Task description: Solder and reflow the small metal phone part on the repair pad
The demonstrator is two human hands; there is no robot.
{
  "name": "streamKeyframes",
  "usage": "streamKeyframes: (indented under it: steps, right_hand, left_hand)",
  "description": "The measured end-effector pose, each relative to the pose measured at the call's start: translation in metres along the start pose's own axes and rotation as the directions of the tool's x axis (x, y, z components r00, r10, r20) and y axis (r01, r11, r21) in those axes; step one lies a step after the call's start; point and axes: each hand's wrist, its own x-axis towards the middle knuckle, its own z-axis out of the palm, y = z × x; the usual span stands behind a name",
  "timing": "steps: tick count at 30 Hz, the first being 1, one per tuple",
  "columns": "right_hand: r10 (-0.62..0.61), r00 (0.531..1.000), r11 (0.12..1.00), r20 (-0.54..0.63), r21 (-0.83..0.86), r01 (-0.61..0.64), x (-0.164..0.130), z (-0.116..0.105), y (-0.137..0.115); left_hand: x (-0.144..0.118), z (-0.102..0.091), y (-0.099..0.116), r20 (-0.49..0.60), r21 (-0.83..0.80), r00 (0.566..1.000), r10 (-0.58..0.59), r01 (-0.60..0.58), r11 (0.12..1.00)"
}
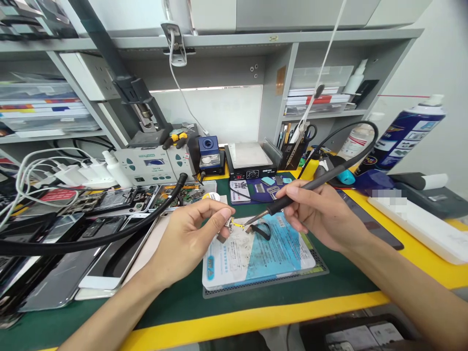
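Observation:
My left hand (193,236) is closed in a pinch on a small flex cable with a yellow strip (238,225); the fingertips cover part of it. In my right hand (323,217) is a soldering iron (310,185), gripped like a pen. Its metal tip points down and left, right by the end of the yellow strip; whether they touch I cannot tell. Below both hands lies a blue and white printed packet (292,258). On that packet, under the iron, rests a curled black ribbon cable (269,234).
Several phones (109,263) and opened phone parts crowd the left side, crossed by a thick black hose (153,222). Behind stand a rework station (146,165), a small hot plate (252,158) and a pen holder (292,151). A blue spray can (402,131) leans at right.

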Motion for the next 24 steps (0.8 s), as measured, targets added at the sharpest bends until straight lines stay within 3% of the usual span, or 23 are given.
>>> streamKeyframes:
  steps: [24]
  right_hand:
    - [0.046,0.998,0.997,0.030,0.061,-0.048,0.0019,0.0036,-0.0008]
  left_hand:
    - [0.0017,0.0006,0.0011,0.013,-0.126,0.999,-0.035,0.036,0.991]
